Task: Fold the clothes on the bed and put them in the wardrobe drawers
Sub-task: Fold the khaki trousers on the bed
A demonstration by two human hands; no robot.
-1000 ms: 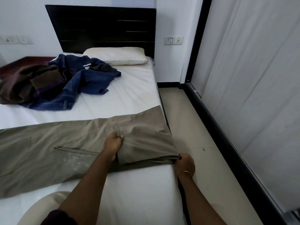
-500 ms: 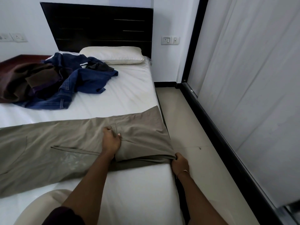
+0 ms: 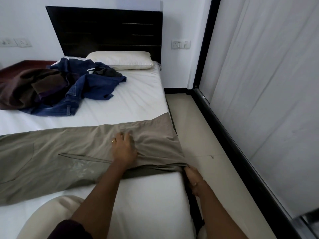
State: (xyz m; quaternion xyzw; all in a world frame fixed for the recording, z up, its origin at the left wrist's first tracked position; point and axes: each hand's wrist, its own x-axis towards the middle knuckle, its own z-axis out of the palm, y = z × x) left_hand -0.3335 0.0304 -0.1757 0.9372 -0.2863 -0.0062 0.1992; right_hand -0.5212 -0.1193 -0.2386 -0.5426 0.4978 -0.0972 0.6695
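Khaki trousers (image 3: 51, 152) lie spread across the white bed (image 3: 138, 104), their waist end at the bed's right edge. My left hand (image 3: 123, 145) lies flat on the cloth near the waist, fingers spread and pressing it down. At the mattress corner my right hand (image 3: 191, 175) pinches the near edge of the waistband. Further back on the bed sits a heap of blue jeans (image 3: 86, 90) and dark brown clothes (image 3: 25, 87).
A cream pillow (image 3: 120, 59) rests against the dark headboard (image 3: 107, 30). A strip of tiled floor (image 3: 198, 135) runs between the bed and the white sliding wardrobe doors (image 3: 267, 100) on the right. Another pale pillow (image 3: 48, 216) lies at the near edge.
My left hand has let go of the bunched cloth and now lies flat with fingers spread on the trousers. The right hand keeps its pinch on the waistband edge.
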